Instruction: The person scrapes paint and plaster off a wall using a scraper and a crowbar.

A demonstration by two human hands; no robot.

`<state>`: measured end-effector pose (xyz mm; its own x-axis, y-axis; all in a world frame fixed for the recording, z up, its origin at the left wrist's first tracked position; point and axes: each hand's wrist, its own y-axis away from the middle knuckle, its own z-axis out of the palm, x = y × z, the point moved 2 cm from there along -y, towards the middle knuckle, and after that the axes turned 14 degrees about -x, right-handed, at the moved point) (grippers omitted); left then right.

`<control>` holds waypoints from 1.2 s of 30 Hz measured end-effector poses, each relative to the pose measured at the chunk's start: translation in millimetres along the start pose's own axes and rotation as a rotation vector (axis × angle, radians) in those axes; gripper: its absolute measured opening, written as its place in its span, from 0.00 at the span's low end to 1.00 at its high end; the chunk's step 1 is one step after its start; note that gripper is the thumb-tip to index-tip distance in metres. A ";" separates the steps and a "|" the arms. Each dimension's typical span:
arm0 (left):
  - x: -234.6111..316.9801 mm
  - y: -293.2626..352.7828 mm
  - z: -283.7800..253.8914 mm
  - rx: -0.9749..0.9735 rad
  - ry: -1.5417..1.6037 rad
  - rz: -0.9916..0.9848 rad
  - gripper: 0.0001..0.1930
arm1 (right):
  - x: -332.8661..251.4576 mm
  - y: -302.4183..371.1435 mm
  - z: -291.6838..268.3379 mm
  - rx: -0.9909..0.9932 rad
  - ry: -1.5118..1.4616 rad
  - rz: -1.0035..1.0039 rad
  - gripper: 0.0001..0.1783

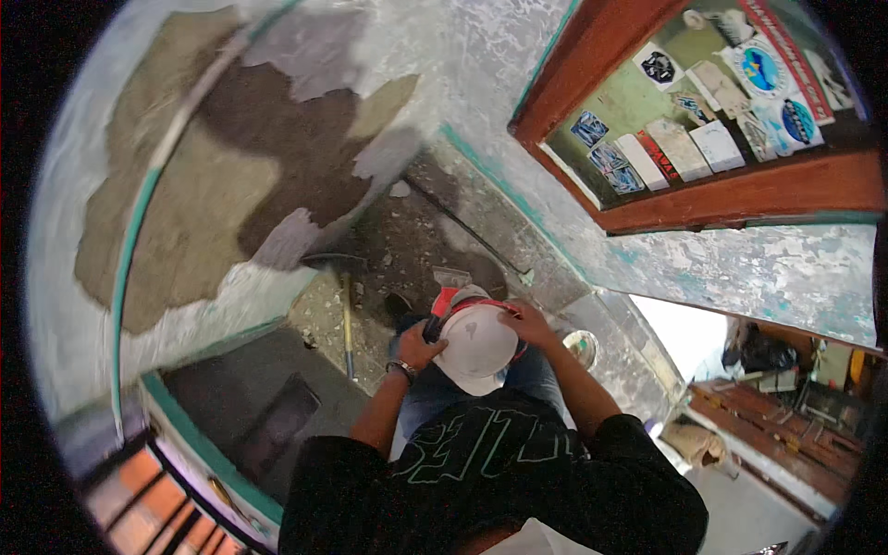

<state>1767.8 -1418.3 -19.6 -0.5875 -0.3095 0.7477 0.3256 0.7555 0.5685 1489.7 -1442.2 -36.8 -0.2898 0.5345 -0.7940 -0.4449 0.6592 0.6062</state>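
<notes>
A white hard hat (pixel 478 344) with a red band rests over my lap. My left hand (pixel 421 349) is closed round the black and red handle of a scraper (pixel 442 303), whose flat blade points away from me. Its fingers lie against the hat's left side, partly hidden. On the hat's far right edge, beside the red band, my right hand (pixel 527 326) is closed with the fingers curled over it.
A tool with a yellow handle (pixel 349 324) lies left of my legs. Beyond me a long thin bar (pixel 467 228) crosses the debris-strewn floor (pixel 398 236). A small pail (pixel 581 350) stands by my right arm. Walls with peeling paint and a red-brown window frame (pixel 740 196) close in ahead.
</notes>
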 end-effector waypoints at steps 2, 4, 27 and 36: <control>-15.4 -27.4 -7.3 -0.122 -0.067 -0.032 0.34 | 3.7 -20.4 3.5 0.094 0.394 0.130 0.26; -56.4 -53.4 4.2 -0.188 -0.299 -0.100 0.40 | 19.9 -40.9 3.0 0.043 0.276 0.295 0.32; -189.7 -263.1 31.0 -0.336 -0.249 -0.363 0.30 | 382.0 -186.8 58.4 -0.572 0.663 0.234 0.31; -142.3 -313.2 46.2 -0.285 -0.320 0.094 0.27 | 379.6 -257.9 81.2 -0.652 0.940 0.169 0.32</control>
<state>1715.1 -1584.2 -319.9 -0.7305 -0.0185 0.6826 0.5539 0.5685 0.6082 1563.2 -1366.4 -490.7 -0.7818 -0.1954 -0.5922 -0.6137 0.0726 0.7862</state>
